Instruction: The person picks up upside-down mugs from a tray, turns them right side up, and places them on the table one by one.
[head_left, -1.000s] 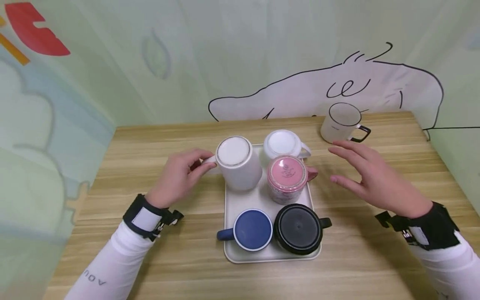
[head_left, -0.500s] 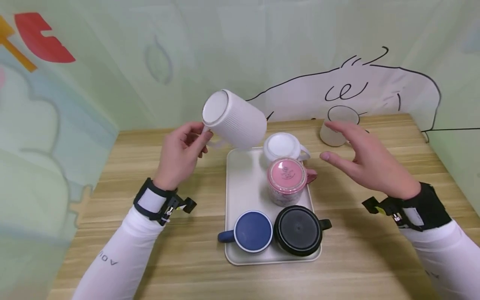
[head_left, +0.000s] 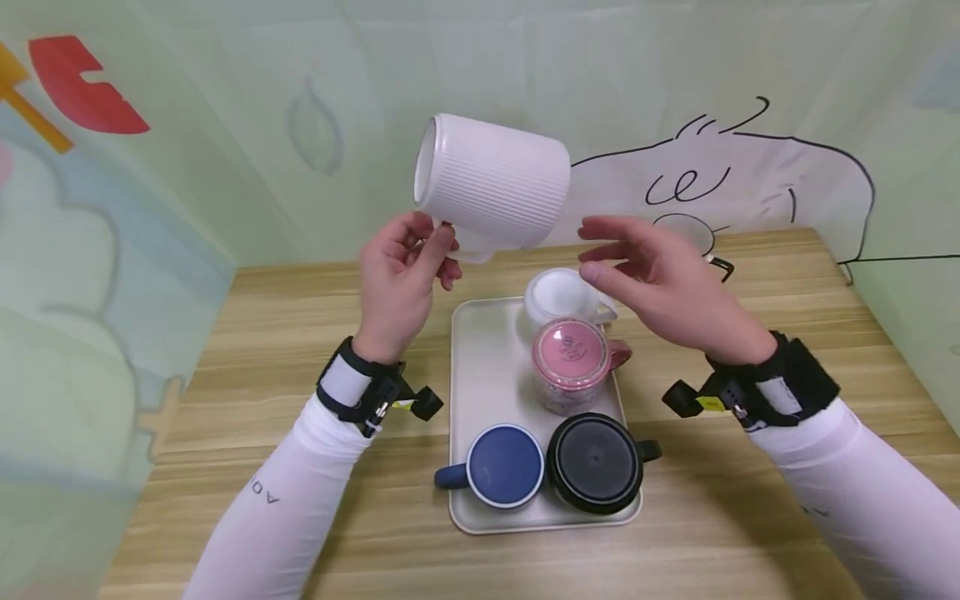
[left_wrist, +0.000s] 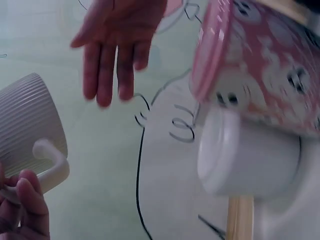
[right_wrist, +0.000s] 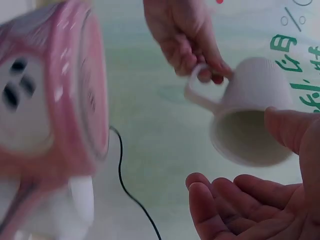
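A white ribbed mug (head_left: 498,179) is held in the air over the back of the tray, tipped on its side with its mouth toward the right. My left hand (head_left: 408,275) pinches its handle between thumb and fingers. In the right wrist view the mug's open mouth (right_wrist: 252,137) faces my right hand (right_wrist: 250,210). That right hand, fingers spread and slightly bent, holds nothing and hovers beside the mug's rim, above the upturned white cup (head_left: 562,296). A pink patterned mug (head_left: 572,358) stands upside down just in front of that cup.
The pale tray (head_left: 480,350) also carries a blue mug (head_left: 506,465) and a black mug (head_left: 596,462) along its front. Behind my right hand, a black-rimmed white mug (head_left: 686,225) stands on the wooden table (head_left: 300,333), partly hidden. A printed curtain (head_left: 225,125) hangs behind.
My left hand has lifted the white ribbed mug off the tray's back left and tipped it from upside down onto its side. My right hand has moved left toward it.
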